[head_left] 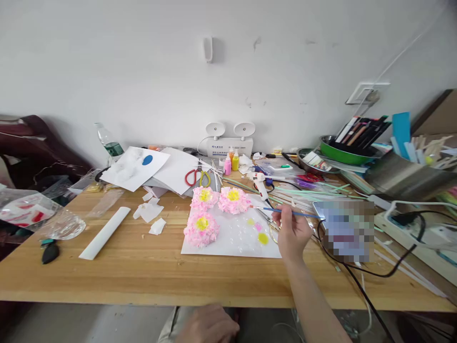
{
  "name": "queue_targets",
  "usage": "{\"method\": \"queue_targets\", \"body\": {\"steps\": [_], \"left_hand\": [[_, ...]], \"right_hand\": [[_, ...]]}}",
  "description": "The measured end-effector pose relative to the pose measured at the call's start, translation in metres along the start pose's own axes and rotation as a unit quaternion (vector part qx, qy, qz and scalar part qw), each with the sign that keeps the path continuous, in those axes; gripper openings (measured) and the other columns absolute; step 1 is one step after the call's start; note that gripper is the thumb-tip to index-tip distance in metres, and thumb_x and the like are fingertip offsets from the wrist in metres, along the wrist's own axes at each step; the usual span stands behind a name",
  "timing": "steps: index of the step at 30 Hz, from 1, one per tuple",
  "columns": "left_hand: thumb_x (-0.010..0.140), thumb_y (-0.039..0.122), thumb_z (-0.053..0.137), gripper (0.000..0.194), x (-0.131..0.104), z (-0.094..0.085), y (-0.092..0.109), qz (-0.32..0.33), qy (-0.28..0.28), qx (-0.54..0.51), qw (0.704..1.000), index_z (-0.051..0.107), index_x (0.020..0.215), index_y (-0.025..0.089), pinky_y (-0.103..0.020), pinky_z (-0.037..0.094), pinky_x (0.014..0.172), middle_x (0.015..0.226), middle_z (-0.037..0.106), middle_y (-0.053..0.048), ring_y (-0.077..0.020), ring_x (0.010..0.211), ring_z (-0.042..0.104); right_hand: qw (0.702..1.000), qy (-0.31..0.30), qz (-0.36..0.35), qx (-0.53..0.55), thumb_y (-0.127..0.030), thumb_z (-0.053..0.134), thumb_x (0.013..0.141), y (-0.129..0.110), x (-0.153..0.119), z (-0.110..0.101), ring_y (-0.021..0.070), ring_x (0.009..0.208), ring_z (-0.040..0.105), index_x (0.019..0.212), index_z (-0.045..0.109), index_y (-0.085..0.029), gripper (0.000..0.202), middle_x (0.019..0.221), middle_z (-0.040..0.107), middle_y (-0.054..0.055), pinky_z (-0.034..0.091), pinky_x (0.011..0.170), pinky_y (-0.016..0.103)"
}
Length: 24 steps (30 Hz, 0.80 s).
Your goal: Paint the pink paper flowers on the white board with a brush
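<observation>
My right hand [293, 233] pinches a thin blue paintbrush [271, 209], its tip pointing left, beside the right-hand flower of three pink fluffy flowers with yellow centres. That flower [233, 200] and another [204, 198] sit at the back of a white paper sheet [228, 243]; the third flower [202, 228] lies nearer the front. Yellow and pink paint spots [263, 238] mark the sheet's right part. My left hand [210, 325] is low in front of the table edge, over my lap, blurred, its fingers not clearly visible.
Behind the sheet are red-handled scissors [191, 177], small paint bottles [231, 162] and a white glue gun [260, 185]. Paper scraps [150, 209] and a rolled white paper [104, 233] lie left. A phone [348, 233], black cables and a power strip [421, 233] occupy the right.
</observation>
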<state>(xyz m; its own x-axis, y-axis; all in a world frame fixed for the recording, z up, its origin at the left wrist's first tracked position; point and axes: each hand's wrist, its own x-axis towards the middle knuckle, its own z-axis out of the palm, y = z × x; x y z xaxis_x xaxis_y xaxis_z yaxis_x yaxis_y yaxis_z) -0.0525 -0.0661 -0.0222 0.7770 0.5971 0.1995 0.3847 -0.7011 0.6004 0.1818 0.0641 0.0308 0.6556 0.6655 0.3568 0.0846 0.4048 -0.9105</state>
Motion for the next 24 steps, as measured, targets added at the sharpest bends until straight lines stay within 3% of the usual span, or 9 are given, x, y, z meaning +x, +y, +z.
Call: {"method": "queue_targets", "body": {"steps": [3, 7, 16, 24], "left_hand": [[0.084, 0.008, 0.040, 0.025, -0.006, -0.022, -0.011, 0.021, 0.170, 0.066, 0.983, 0.057, 0.100, 0.017, -0.026, 0.048, 0.068, 0.078, 0.065, -0.005, -0.0141, 0.071, 0.058], [0.084, 0.008, 0.044, 0.026, -0.003, -0.040, -0.020, -0.002, 0.245, 0.128, 0.961, 0.055, 0.106, 0.020, -0.024, 0.048, 0.075, 0.081, 0.066, -0.001, -0.0117, 0.074, 0.060], [0.088, 0.012, 0.044, 0.019, 0.012, -0.019, -0.033, -0.021, 0.274, 0.241, 0.931, 0.055, 0.101, 0.018, -0.028, 0.047, 0.077, 0.084, 0.066, -0.001, -0.0140, 0.077, 0.060], [0.086, 0.010, 0.046, 0.017, 0.015, -0.017, -0.032, -0.040, 0.280, 0.258, 0.924, 0.055, 0.098, 0.017, -0.030, 0.046, 0.076, 0.082, 0.065, -0.001, -0.0151, 0.076, 0.058]], "right_hand": [[0.997, -0.018, 0.002, -0.073, -0.047, 0.057, 0.078, 0.013, -0.017, -0.032, 0.0154, 0.057, 0.062, 0.081, 0.063, -0.014, 0.033, 0.065, 0.065, 0.004, 0.050, 0.055, 0.029], [0.981, -0.029, -0.040, -0.190, -0.047, 0.053, 0.081, 0.035, -0.033, -0.059, 0.0192, 0.062, 0.065, 0.081, 0.064, -0.015, 0.034, 0.069, 0.069, 0.008, 0.052, 0.061, 0.033], [0.961, -0.066, -0.076, -0.258, -0.043, 0.040, 0.088, 0.040, -0.030, -0.054, 0.0183, 0.065, 0.062, 0.086, 0.060, -0.016, 0.034, 0.071, 0.065, 0.006, 0.049, 0.063, 0.032], [0.958, -0.079, -0.066, -0.269, -0.042, 0.036, 0.090, 0.048, -0.028, -0.060, 0.0184, 0.067, 0.058, 0.088, 0.057, -0.017, 0.033, 0.071, 0.061, 0.005, 0.045, 0.065, 0.033]]}}
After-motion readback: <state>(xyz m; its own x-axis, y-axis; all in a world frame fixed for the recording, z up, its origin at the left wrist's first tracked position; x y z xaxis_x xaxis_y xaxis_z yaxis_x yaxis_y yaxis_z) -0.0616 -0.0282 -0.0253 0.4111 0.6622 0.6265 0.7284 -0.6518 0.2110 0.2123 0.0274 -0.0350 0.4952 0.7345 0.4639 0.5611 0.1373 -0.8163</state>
